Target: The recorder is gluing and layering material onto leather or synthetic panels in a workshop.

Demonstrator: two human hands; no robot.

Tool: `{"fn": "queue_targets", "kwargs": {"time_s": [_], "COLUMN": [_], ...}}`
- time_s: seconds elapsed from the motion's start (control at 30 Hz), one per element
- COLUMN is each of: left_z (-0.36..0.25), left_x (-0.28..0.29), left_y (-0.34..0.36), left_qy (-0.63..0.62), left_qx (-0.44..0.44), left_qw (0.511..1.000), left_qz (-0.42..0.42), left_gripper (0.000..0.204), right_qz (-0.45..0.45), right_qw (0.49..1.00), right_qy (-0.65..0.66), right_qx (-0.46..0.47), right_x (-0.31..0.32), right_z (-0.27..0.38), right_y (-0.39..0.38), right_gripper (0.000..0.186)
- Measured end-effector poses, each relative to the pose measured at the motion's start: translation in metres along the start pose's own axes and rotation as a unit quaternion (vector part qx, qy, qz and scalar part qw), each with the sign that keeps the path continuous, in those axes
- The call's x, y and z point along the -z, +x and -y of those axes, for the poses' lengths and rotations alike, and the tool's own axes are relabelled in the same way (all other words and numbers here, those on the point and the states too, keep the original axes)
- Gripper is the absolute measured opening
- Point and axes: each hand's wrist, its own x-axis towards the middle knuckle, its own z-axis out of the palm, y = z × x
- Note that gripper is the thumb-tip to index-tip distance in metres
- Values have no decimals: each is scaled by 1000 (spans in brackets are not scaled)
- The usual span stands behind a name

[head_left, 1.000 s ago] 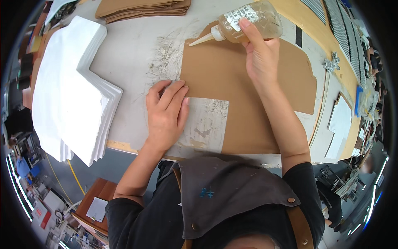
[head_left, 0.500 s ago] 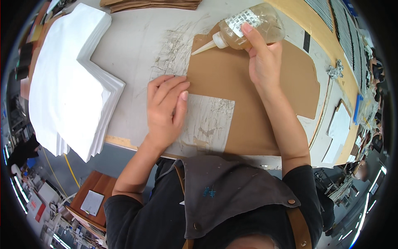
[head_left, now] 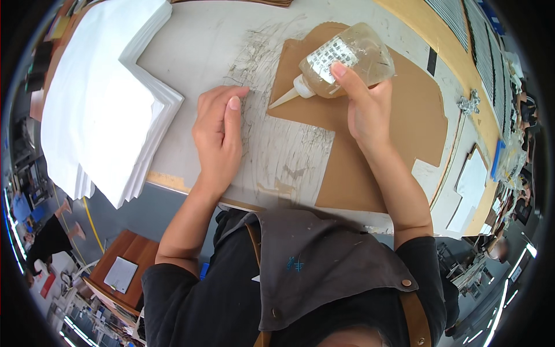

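Observation:
My right hand [head_left: 367, 104] grips a translucent squeeze bottle [head_left: 370, 49] with a white label and a long pale nozzle. The bottle is tilted, its nozzle tip at the left corner of a brown cut-out sheet [head_left: 399, 115]. Whether the tip touches the sheet I cannot tell. This sheet lies flat on the pale worktable [head_left: 173, 52], a notch cut into its lower left side. Left of the sheet, apart from it, my left hand [head_left: 218, 130] hovers at or rests on the smudged tabletop, fingers curled together and thumb along them, with nothing seen inside.
A thick stack of white cut sheets [head_left: 98, 110] covers the table's left side. White pieces [head_left: 471, 173] lie at the right, near crumpled foil [head_left: 468, 102] and a thin rod. Brown sheets [head_left: 260, 2] sit at the far edge. A brown stool-like cabinet [head_left: 130, 254] stands below left.
The bottle has come nearer to me, its nozzle tip moving down along the sheet's left edge. My left hand has drawn left, off that edge, and its fingers have curled in.

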Motion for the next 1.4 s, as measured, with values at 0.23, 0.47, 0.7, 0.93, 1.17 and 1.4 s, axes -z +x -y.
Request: {"fn": "queue_targets", "kwargs": {"time_s": [0.23,0.47,0.7,0.93,1.17,1.4], "left_z": [0,0,-1,-4,-12,-12], "left_x": [-2,-4,-9,-16,-17,-19], "left_y": [0,0,-1,-4,-2,-1], "left_qy": [19,79,139,241,321,338], "left_qx": [-22,-80,-156,-219,-255,-274], "left_qw": [1000,993,977,938,889,873], "left_qz": [4,32,43,118,204,220], "left_gripper": [18,19,16,29,39,39], "right_qz": [12,34,34,8,-4,-32], "right_qw": [993,975,966,968,965,981], "right_qy": [-120,-214,-244,-241,-248,-185], "right_qx": [14,53,84,74,84,56], "right_x": [1,3,24,44,65,85], "right_z": [6,24,32,39,45,34], "right_y": [-15,-24,-30,-38,-43,-46], "right_gripper": [61,71,69,68,65,53]}}
